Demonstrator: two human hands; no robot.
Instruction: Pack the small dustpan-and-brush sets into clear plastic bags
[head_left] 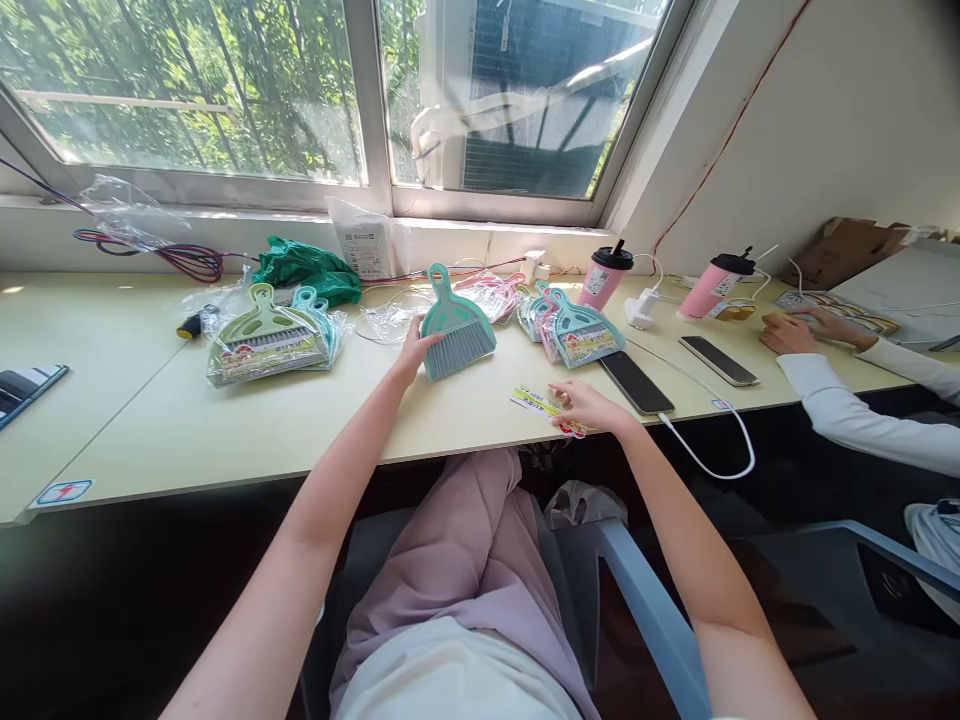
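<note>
My left hand [417, 352] grips a teal dustpan [448, 308] with a grey-bristled brush [460, 348] set against it, upright over the table's middle. At the front edge, my right hand [583, 405] rests over printed yellow-green labels [537, 401], its fingers slightly bent and apart; whether it pinches a label is not clear. Bagged green and blue dustpan sets [274, 345] lie to the left. Right of the held set are more bagged sets in teal and pink [581, 335], and a pink one [487, 295] lies behind.
A black phone [637, 382] with a white cable lies right of my right hand, a second phone [718, 360] beyond it. Two pink cups [604, 278] stand behind. Green plastic [307, 268] sits by the window. Another person's hands [799, 332] are at the far right.
</note>
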